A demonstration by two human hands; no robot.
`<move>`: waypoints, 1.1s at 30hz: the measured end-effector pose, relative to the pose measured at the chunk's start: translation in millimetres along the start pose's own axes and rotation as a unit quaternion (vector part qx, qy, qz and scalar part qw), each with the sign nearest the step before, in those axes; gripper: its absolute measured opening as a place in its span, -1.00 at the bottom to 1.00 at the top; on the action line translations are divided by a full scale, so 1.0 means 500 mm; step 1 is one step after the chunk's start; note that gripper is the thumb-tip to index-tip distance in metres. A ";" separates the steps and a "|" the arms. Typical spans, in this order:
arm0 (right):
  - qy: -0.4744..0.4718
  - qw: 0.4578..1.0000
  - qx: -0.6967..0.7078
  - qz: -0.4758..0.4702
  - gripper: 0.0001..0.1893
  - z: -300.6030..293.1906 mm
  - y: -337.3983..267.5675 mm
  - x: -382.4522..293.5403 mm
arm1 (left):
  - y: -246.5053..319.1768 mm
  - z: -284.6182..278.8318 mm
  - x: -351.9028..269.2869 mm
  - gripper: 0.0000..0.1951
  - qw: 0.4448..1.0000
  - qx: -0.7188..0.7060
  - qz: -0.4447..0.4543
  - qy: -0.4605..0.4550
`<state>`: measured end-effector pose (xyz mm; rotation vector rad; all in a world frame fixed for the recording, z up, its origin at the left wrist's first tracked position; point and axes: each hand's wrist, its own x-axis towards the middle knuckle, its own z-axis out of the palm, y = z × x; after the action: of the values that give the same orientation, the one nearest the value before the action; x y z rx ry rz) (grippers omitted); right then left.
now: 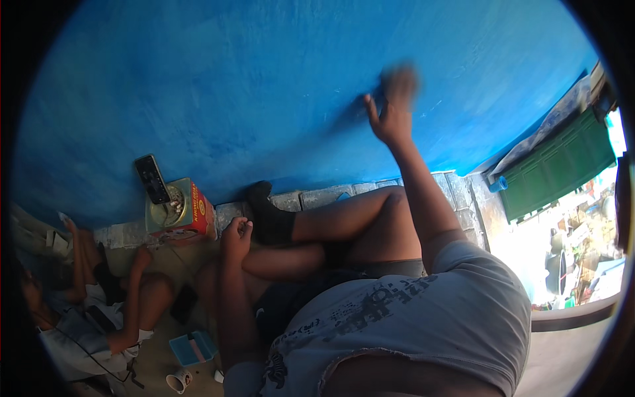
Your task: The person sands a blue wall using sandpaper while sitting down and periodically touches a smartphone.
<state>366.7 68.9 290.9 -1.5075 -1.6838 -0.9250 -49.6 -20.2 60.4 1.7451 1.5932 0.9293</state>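
Observation:
My right hand [394, 106] reaches up to the blue painted wall [278, 89], its thumb spread from the fingers. The fingers are blurred, and whether anything lies beneath them is hidden. Short pale scuffs mark the paint around this hand. My left hand [237, 235] hovers over my bent leg with its fingers curled; I cannot make out whether something small is in it. Left of that hand stands a red and yellow square tin [201, 211] bearing writing. On its top are small pale bits, and a smartphone [152, 179] is propped upright there.
At the left sits another person [94, 337]. On the floor lie a dark flat object [184, 303], a light-blue plastic box [193, 348] and a white cup [178, 382] on its side. Grey blocks [322, 197] line the wall's foot. A green panel [560, 164] and blue cup [499, 184] are at right.

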 end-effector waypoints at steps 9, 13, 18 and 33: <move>-0.134 0.990 0.014 0.030 0.00 0.075 -0.052 -0.223 | 0.045 -0.117 -0.017 -0.74 0.991 0.079 0.072 0.078; -0.121 0.991 0.051 0.025 0.00 0.077 -0.055 -0.215 | 0.048 -0.195 -0.011 -0.73 0.985 0.090 0.040 0.144; -0.126 0.990 0.064 0.023 -0.01 0.073 -0.060 -0.211 | 0.019 -0.286 0.015 -0.66 0.914 0.229 0.121 0.311; -0.174 0.981 0.082 0.021 0.03 0.066 -0.051 -0.214 | 0.016 -0.294 0.088 -0.34 0.885 0.332 0.028 0.325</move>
<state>350.0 40.9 180.5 -1.6535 -1.9105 -0.5047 -163.1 18.3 156.4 2.0437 2.5399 1.1654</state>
